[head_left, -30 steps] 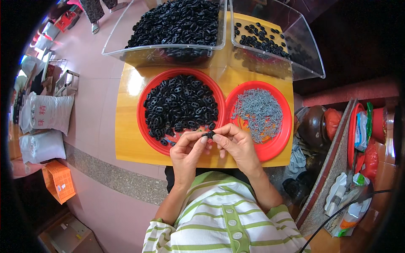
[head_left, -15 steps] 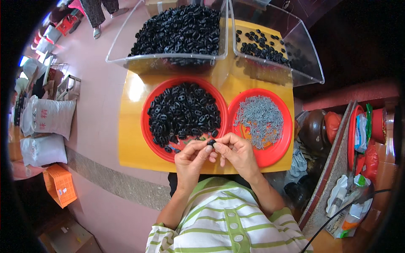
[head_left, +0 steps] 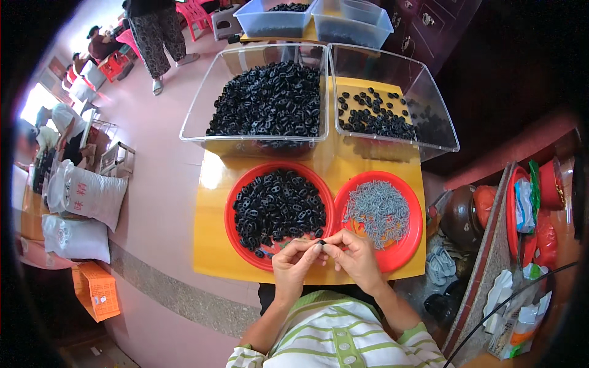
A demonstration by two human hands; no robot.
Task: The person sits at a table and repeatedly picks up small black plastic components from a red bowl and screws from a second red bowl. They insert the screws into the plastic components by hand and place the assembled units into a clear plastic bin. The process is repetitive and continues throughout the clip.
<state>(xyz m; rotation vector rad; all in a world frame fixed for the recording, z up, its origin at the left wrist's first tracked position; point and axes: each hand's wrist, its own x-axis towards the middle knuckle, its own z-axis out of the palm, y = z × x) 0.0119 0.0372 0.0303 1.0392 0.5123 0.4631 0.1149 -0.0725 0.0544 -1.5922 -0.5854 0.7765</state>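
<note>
Both my hands meet over the front of the table, between two red trays. My left hand (head_left: 292, 264) pinches a small black oval piece (head_left: 321, 242) between thumb and fingers. My right hand (head_left: 354, 257) grips the same piece from the other side; the fingers cover most of it. Just beyond my left hand lies a round red tray (head_left: 229, 226) heaped with black oval pieces (head_left: 279, 205) that have two holes. Past my right hand, another red tray (head_left: 415, 236) holds many thin grey metal screws or pins (head_left: 377, 211); their exact kind is too small to tell.
Two clear plastic bins stand behind the trays on the yellow table (head_left: 211, 245): the left bin (head_left: 196, 126) piled with black pieces, the right bin (head_left: 445, 132) with fewer. Farther back are bluish bins (head_left: 276, 27). White sacks (head_left: 92, 193) and an orange basket (head_left: 98, 291) sit left.
The view has tilted up, so the table sits lower and more of the room shows, including people at the left. Both hands still pinch the black piece, which shows less between the fingers.
</note>
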